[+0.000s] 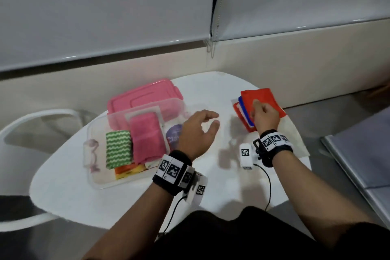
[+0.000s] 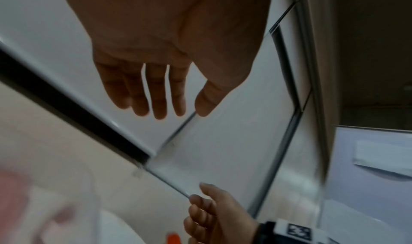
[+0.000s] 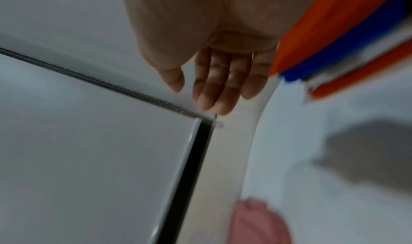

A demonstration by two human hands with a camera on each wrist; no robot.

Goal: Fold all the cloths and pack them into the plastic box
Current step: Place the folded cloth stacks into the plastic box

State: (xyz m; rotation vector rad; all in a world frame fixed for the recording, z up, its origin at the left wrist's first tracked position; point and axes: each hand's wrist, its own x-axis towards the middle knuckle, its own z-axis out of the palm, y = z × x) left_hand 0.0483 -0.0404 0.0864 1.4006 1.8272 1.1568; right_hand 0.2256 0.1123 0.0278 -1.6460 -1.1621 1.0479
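box: clear plastic box (image 1: 96,182) on the table's (image 1: 211,200) left side, already holding a pink cloth (image 1: 146,137) and a green zigzag cloth (image 1: 118,149), pink lid (image 1: 135,99) just behind
next cloth: orange folded cloth (image 1: 263,99) tops the stack at the far right edge
handling: soft, light, floppy I'd guess, so take it by a folded edge
grip: right hand (image 1: 263,115) hovers over it, fingers loose, holding nothing; left hand (image 1: 195,133) relaxed, empty
room: bare table between stack and box, but the stack sits close to the rim

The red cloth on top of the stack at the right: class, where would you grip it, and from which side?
Probably pinch the red cloth at its near left corner, coming from the left: there its edge overhangs the blue layer, and the right hand is already there.
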